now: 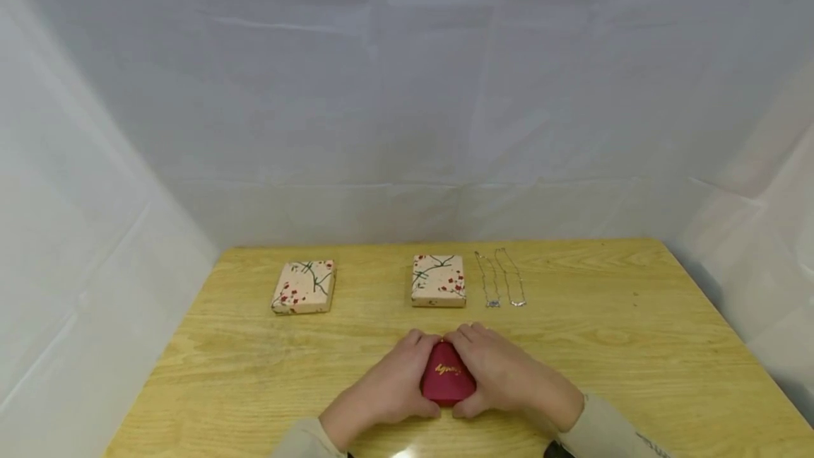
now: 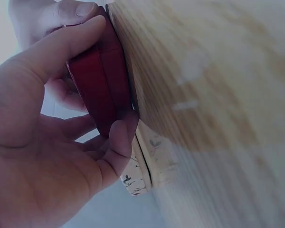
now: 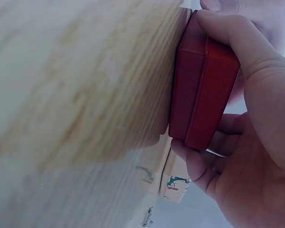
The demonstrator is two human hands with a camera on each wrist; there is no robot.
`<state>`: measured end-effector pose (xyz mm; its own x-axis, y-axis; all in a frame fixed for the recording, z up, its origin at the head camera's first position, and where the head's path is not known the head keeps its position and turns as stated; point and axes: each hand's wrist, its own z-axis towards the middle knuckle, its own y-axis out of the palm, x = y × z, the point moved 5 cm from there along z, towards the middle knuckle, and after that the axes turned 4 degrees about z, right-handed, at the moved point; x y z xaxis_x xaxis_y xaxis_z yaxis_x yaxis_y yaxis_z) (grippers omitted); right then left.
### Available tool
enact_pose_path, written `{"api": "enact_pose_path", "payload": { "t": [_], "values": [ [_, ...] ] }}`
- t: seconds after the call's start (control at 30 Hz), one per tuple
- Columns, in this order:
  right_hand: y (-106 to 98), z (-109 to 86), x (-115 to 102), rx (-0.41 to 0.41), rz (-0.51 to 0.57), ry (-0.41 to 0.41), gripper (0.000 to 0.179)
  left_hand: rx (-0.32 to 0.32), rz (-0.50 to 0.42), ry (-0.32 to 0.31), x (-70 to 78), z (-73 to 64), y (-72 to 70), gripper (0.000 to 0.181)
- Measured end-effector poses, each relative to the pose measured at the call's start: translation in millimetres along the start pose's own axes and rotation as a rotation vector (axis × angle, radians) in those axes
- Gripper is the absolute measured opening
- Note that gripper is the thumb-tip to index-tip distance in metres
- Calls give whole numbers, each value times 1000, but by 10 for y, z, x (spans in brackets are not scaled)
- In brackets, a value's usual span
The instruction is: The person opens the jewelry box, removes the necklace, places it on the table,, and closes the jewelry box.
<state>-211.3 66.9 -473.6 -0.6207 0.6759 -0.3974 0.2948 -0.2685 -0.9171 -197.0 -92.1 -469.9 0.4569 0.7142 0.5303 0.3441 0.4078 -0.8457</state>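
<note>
A small dark red jewelry box (image 1: 447, 377) with gold lettering on its lid lies on the wooden table, near the front. My left hand (image 1: 400, 378) grips its left side, thumb at the near edge and fingertips at the far end. From the other side my right hand (image 1: 499, 371) holds it the same way. Both wrist views show the red box (image 2: 97, 78) closed, a seam running along its side wall. In the right wrist view the box (image 3: 204, 80) sits low at the table surface, with thumb and fingers around it.
Behind the hands stands a cream flower-patterned box (image 1: 439, 281). Another such box (image 1: 304, 287) is at the left. Two thin silver necklaces (image 1: 488, 281) lie right of the middle box. White sheeting (image 1: 420, 104) surrounds the table (image 1: 604, 316) at the back and sides.
</note>
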Motion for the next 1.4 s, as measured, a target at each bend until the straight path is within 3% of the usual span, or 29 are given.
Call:
{"api": "enact_pose_path", "payload": {
  "t": [0.43, 0.7, 1.17, 1.4],
  "values": [
    [11, -6, -11, 19, 37, 5, 99, 17, -87, -4, -36, -59, -26, 95],
    [-38, -36, -26, 25, 93, 23, 104, 38, -88, -24, -70, -84, -82, 96],
    [-193, -232, 43, 71, 74, 82, 113, 79, -131, -67, -199, -150, -312, 102],
    [-243, -318, 68, 100, 35, 65, 110, 115, -135, -78, -267, -189, -466, 101]
  ]
}}
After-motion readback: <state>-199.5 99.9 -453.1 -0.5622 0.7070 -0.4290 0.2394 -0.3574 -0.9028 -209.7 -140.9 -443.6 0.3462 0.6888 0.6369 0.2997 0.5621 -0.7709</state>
